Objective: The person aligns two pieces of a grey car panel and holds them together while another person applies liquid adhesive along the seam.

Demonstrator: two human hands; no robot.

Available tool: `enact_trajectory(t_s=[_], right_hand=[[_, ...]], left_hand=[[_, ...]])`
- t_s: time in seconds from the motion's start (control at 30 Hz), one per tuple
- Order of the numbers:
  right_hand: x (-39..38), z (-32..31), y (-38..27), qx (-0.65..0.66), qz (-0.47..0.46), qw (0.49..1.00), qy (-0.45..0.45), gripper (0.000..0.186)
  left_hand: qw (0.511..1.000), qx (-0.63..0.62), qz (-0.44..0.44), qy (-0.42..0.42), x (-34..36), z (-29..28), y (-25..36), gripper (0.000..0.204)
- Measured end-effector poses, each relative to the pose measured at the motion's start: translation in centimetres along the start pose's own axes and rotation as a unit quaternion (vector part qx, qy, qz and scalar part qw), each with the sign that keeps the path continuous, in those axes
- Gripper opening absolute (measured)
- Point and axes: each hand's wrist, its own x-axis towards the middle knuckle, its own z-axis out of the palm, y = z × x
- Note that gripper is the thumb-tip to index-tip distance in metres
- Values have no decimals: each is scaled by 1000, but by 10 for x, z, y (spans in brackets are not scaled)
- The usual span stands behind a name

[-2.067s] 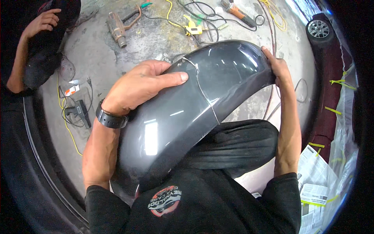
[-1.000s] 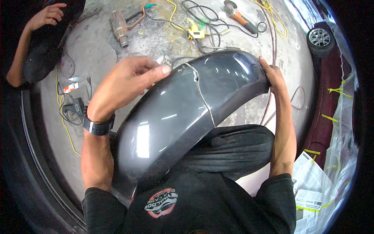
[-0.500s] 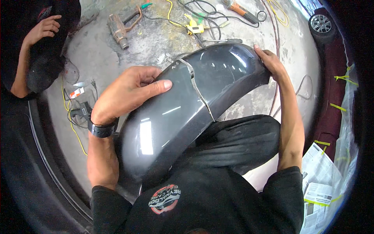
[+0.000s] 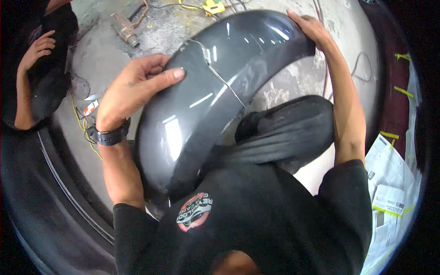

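Observation:
A glossy black curved fender [image 4: 247, 57] lies slantwise across my lap, its near left end against my body. A pale, jagged crack line [image 4: 223, 79] runs across its width near the middle. On its upper left edge my left hand [image 4: 137, 85], with a black watch [image 4: 112, 136] at the wrist, has the thumb on the outer surface and the fingers curled over the edge, tips hidden. My right hand [image 4: 314, 30] holds the far right end, its fingers partly hidden behind the rim. My bent knee [image 4: 298, 123] in black trousers is beside the fender's inner curve.
A heat gun [image 4: 124, 30] and a yellow object [image 4: 213, 7] with cords lie on the concrete floor beyond. Another person's hand [image 4: 41, 48] shows at upper left. A dark red panel [image 4: 392, 110] with yellow tape and newspaper [image 4: 389, 176] stands at right; black bodywork [image 4: 68, 190] at left.
My view has shifted, so fender, hands and floor things sit higher in the picture. The crack line looks narrower than before. Both hands keep their places on the fender.

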Motion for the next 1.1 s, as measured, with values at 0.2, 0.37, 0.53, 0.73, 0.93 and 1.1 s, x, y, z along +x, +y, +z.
enact_trajectory(t_s=[0.2,0.37,0.53,0.73,0.93,1.1], right_hand=[[-31,8,-35,-87,60,994,37,76],[-21,10,-15,-61,40,997,40,78],[-21,16,-18,-42,48,998,23,81],[-9,15,-9,-57,76,994,48,86],[-17,21,-26,4,154,988,4,87],[11,43,-4,112,132,985,0,79]], left_hand=[[1000,15,20,15,0,-1,-4,37],[1000,19,21,9,1,1,-4,36],[999,33,21,3,1,1,-4,37],[1000,12,13,13,4,5,-3,40],[999,-6,-22,49,6,21,-4,52],[993,64,13,98,8,31,-6,61]])
